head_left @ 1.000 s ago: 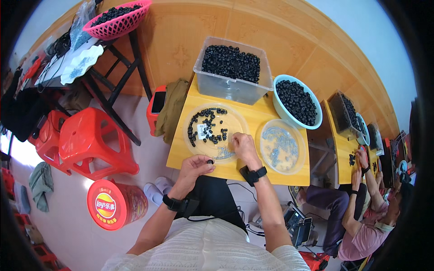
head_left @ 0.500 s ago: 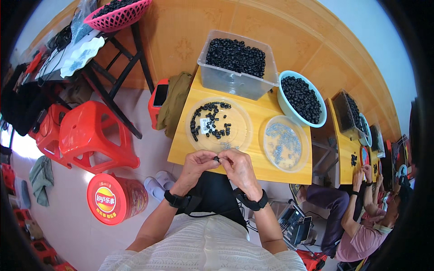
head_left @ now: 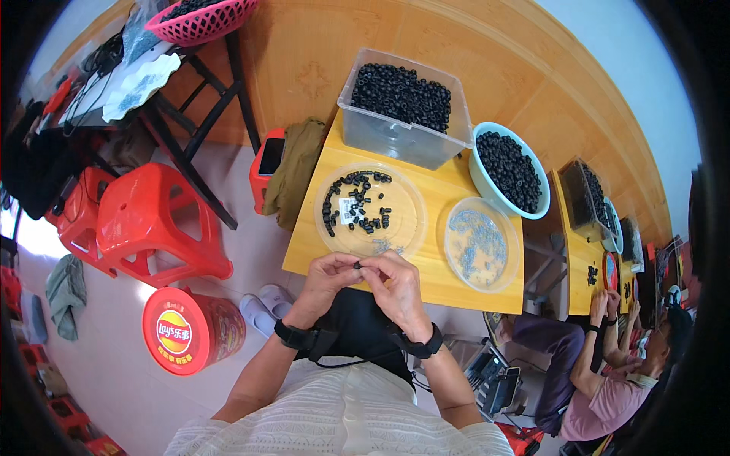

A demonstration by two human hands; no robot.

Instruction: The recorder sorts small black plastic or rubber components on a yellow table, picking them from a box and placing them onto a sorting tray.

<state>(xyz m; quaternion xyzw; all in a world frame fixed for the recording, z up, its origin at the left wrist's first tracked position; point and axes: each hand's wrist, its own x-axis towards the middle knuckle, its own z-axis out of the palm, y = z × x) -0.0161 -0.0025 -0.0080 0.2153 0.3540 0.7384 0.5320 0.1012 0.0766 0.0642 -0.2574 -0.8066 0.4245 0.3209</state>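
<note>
As the right hand (head_left: 397, 286) is no longer hovering over the clear round tray (head_left: 408, 209), both hands are now attending one piece: small black part (head_left: 357, 265), left hand (head_left: 327, 283) pinching it, right fingertips touching it, grip untellable, beside the tray's near rim.

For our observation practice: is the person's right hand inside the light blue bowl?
No, the right hand and left hand are together at a small black piece.

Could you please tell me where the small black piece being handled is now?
In the head view, the small black piece is near the middle, held between the left hand and right hand, just below the round dish of black pieces.
</note>
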